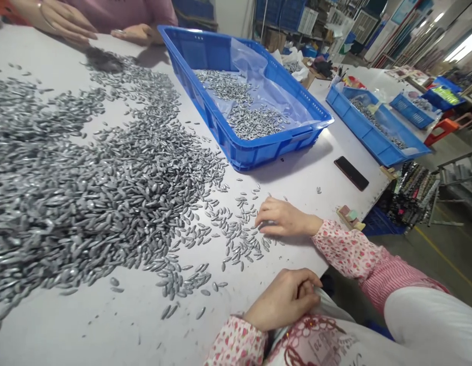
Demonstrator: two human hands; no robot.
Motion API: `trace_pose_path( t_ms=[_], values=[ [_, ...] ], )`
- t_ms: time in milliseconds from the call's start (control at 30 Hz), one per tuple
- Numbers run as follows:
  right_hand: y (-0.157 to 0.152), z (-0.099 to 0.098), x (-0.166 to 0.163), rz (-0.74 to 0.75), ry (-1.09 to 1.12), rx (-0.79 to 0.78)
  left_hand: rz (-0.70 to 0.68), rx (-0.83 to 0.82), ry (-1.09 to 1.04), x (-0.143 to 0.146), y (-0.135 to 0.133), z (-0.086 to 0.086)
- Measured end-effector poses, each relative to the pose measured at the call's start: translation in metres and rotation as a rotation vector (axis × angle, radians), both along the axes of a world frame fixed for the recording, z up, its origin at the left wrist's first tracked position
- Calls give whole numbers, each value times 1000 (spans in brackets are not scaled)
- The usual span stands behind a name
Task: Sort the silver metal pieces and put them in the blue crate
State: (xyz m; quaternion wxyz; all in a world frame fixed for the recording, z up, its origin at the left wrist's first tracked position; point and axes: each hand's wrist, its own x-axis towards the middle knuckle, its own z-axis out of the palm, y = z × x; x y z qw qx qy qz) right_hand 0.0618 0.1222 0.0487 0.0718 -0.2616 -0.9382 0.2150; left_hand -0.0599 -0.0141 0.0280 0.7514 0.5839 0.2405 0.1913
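Small grey, glossy, seed-shaped pieces (106,198) lie in a wide heap across the white table, with a thinner scatter (239,231) at its right side. Over that scatter rests my right hand (283,217), palm down, its bent fingers a little apart and touching pieces. One piece shows in the gap between thumb and fingers; I see no firm grip on it. My left hand (283,300) lies at the table's near edge against my body, fingers curled in. Whatever those fingers hold, if anything, is hidden. Both forearms wear patterned pink sleeves.
A large blue crate (274,147), lined with clear plastic and partly filled with grey pieces, stands beyond the heap. Another person's hands (132,34) are at the far edge. A phone (351,173), small blocks (350,217) and another blue crate (376,127) are to the right.
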Motion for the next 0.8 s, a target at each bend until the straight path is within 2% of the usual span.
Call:
trace_pose_path(
  t_ms=[200,533,667,800],
  values=[
    [-11,-16,-13,13,-137,135,5,1,14,0,2,0],
    [-10,-16,-9,-140,-54,53,1,23,11,1,1,1],
    [-14,-18,-17,-28,-6,70,13,45,12,1,0,0],
    [-16,-17,-18,35,-75,64,16,51,15,2,-1,-1]
  ],
)
